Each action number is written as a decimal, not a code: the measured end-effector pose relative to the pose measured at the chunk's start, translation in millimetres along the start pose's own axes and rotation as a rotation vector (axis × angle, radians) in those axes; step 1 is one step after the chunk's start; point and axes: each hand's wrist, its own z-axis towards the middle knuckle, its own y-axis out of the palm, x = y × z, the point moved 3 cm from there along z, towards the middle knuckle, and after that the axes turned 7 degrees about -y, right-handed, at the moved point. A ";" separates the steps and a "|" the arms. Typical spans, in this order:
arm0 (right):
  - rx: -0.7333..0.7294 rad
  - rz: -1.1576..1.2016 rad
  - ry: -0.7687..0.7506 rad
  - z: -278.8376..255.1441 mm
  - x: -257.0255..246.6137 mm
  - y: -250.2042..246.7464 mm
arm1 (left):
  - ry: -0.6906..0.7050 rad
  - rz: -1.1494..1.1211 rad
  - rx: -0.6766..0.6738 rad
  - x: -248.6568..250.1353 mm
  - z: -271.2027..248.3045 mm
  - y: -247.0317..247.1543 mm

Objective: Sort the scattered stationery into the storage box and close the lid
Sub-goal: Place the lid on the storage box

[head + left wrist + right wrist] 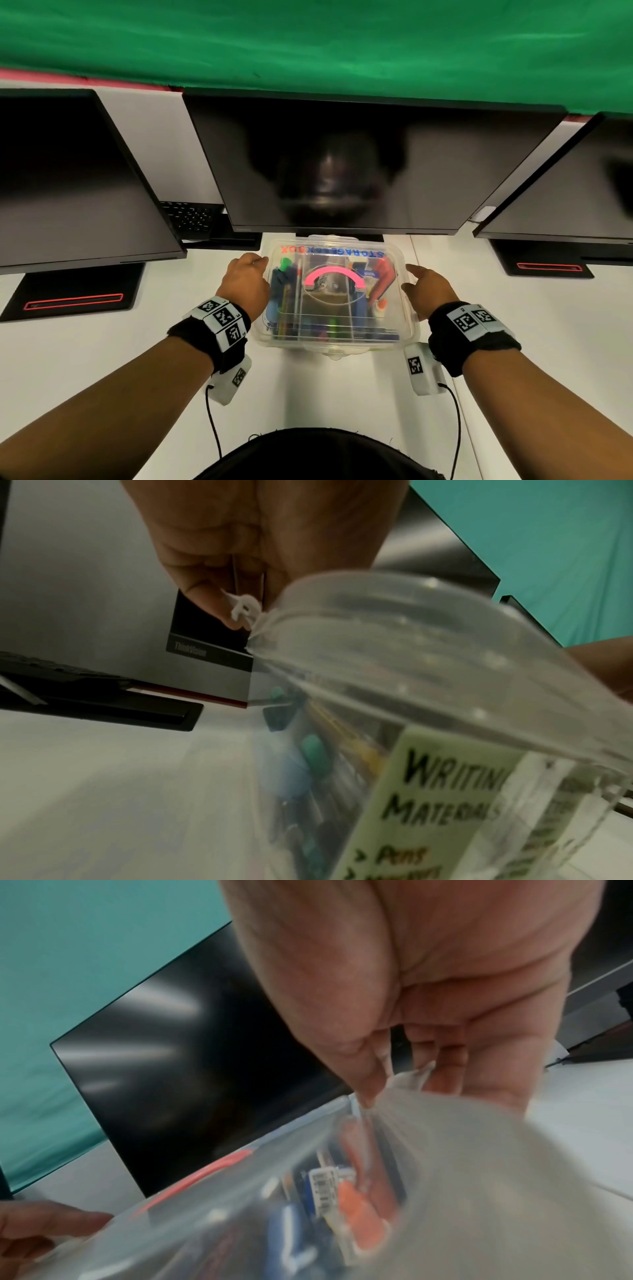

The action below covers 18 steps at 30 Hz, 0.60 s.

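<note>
A clear plastic storage box (pixel 337 337) sits on the white bench (pixel 342 394), just in front of the middle black monitor (pixel 359 164). Its clear lid (pixel 400 270), with a pink arched handle (pixel 334 275), lies on top. Pens and other coloured stationery (pixel 291 298) show through the plastic, inside the compartments. A pale green label (pixel 424 804) reading "Writing Materials" is on the box's left wall.

The left hand (pixel 245 281) is at the far-left corner of the lid, and its fingers (pixel 205 596) touch the lid rim there. The right hand (pixel 426 289) is at the right edge, with fingers (pixel 363 1074) extended down onto the rim. Neither grip wraps the box; both hands are spread flat against the lid's sides. Two more dark monitors (pixel 68 178) stand to the left and right.
</note>
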 end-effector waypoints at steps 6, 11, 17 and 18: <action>-0.080 0.039 0.041 4.2 1.8 -0.9 | 0.005 0.124 -0.079 2.2 -2.2 -2.9; -0.043 -0.267 -0.020 6.1 -2.2 -9.8 | 0.026 0.379 -0.132 16.4 -3.2 -12.6; 0.012 -0.200 -0.011 3.2 -5.7 -7.8 | -0.044 0.349 -0.187 23.9 -5.5 -7.8; 0.009 -0.135 0.015 4.3 -3.2 -8.7 | -0.042 0.334 -0.191 22.6 -6.0 -6.7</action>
